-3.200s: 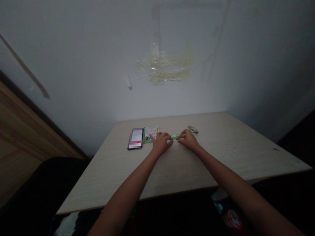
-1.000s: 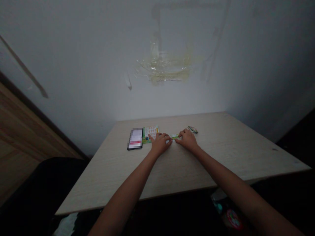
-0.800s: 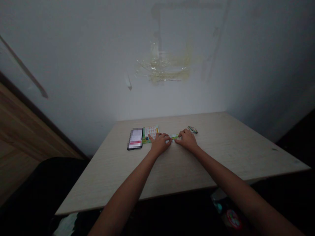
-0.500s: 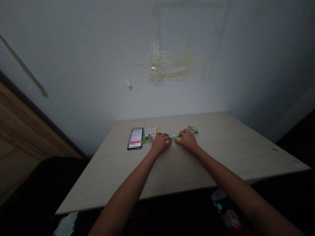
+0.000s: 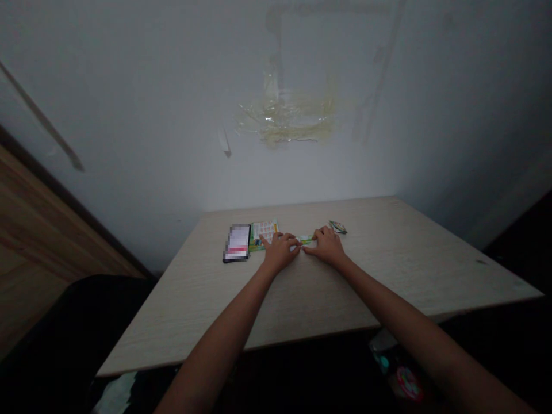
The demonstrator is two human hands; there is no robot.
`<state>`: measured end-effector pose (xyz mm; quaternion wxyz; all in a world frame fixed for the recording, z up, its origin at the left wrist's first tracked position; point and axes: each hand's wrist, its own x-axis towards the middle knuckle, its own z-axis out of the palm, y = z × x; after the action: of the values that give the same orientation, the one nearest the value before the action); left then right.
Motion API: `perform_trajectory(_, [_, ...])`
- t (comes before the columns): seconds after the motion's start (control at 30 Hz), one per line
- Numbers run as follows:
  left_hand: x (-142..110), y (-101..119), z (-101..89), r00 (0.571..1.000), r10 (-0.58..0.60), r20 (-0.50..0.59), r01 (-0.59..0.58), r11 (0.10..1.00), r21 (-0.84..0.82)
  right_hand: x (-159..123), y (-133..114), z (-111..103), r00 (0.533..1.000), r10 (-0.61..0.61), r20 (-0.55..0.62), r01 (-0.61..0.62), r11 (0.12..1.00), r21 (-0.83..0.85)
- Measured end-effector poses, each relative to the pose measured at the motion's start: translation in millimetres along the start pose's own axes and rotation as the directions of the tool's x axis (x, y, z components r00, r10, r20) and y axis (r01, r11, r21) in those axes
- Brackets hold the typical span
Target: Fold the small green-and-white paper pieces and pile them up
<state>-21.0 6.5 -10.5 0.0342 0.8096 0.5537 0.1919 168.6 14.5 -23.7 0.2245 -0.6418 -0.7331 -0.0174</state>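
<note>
- Left hand (image 5: 280,250): the thumb and nearer fingertips are pinching the left end of a small green-and-white strip (image 5: 306,240), while the outermost finger is standing apart, reaching over the corner of the printed booklet (image 5: 265,229); whether that finger is touching the page cannot be told.
- Right hand (image 5: 329,245): the thumb is lying along the near edge of the strip and the curled fingertips are gripping its right end.
- Strip: it is lying low over the middle of the worktop (image 5: 366,287), between the two hands, its ends being partly hidden by the fingers; any folds are too small to make out.
- Booklet: it is lying flat to the left of the strip, partly covered by the left hand.
- Phone (image 5: 237,242): it is lying face up just beside the left edge of the booklet, its screen showing blurred blocks.
- Small dark-edged bundle (image 5: 338,227): it is resting just beyond the right hand.
- Wall (image 5: 150,115): it is rising behind the worktop and bearing a patch of glossy, yellowed tape (image 5: 297,122).
</note>
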Motion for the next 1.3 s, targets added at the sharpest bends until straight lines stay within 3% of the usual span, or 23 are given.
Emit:
perform_trajectory(1.0, [3, -8, 3.1, 1.0, 0.003, -0.007, -0.003, 0.998, -0.064, -2, 3, 2, 0.999, -0.032, -0.023, 0.033, 0.999, 0.032])
perform_trajectory(1.3, [2, -8, -0.6, 1.0, -0.014, -0.026, 0.013, 0.999, -0.04, 6, 18, 11, 0.999, -0.037, -0.01, 0.038, 0.979, 0.199])
